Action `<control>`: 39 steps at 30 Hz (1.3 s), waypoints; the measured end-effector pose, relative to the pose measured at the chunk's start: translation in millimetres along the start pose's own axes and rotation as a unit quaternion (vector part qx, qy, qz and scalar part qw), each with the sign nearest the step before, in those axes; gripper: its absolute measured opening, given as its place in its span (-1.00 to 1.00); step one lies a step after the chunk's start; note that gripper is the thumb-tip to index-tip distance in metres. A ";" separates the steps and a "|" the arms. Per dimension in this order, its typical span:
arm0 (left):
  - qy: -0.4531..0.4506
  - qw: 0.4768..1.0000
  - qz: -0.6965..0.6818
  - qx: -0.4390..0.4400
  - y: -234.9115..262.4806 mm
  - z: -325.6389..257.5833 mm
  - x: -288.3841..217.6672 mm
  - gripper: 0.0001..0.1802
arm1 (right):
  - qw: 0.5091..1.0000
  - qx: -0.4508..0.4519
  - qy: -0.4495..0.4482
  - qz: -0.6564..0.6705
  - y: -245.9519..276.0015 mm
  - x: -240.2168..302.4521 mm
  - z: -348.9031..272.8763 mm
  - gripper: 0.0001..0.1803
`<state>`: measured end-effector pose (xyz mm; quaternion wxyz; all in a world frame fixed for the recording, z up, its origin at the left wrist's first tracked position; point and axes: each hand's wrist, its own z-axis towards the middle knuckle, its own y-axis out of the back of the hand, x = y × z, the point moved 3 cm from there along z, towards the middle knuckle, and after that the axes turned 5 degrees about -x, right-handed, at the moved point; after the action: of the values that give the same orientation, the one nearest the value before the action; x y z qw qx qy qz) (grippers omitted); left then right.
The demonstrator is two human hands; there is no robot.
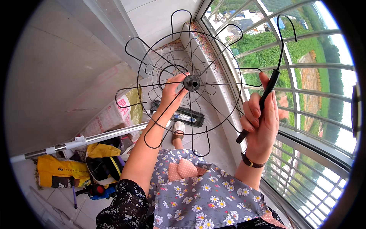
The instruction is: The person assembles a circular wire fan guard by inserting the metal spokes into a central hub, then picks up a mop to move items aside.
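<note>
left hand (173,91): gripping black wire rack (191,83) at its hub, fingers curled in; spokes fanning around the grip
right hand (261,118): clasping hooked rod (272,84) by its black sleeve, hook rising above the fist
floor tray (199,123): holding something blue-and-white
white sack (100,123): standing left, contents hidden

**Enclosed balcony, apparently in a home**

Metal window bars (320,65) at 2 o'clock look out over greenery (324,82) far below, suggesting an upper storey. A speckled window ledge (206,47) runs just before 1 o'clock. The narrow space has a tiled floor (89,213) toward 7 o'clock, a yellow bag (61,170) stored at 8, and a domestic daisy-print apron (206,196) toward 6.
</note>
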<state>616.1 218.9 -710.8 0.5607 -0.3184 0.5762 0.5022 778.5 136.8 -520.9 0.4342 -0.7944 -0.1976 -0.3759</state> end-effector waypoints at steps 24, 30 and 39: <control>0.173 0.933 -0.299 0.099 -15.0 -34.1 -23.8 -0.41 | 0.984 -0.003 0.136 -0.116 16.7 -40.3 17.1 -0.79; 0.072 0.968 -0.207 0.125 -38.7 -2.8 -31.6 -0.59 | 0.931 -0.033 0.294 -0.214 19.1 -28.9 13.2 -0.78; -0.015 0.986 -0.028 0.164 -68.5 26.5 -17.5 -0.73 | 0.906 -0.100 0.354 -0.211 33.3 -35.6 27.6 -0.75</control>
<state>691.4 220.2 -705.5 0.6280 -0.2308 0.6329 0.3897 788.8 142.2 -575.7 0.3044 -0.5882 -0.1558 -0.7329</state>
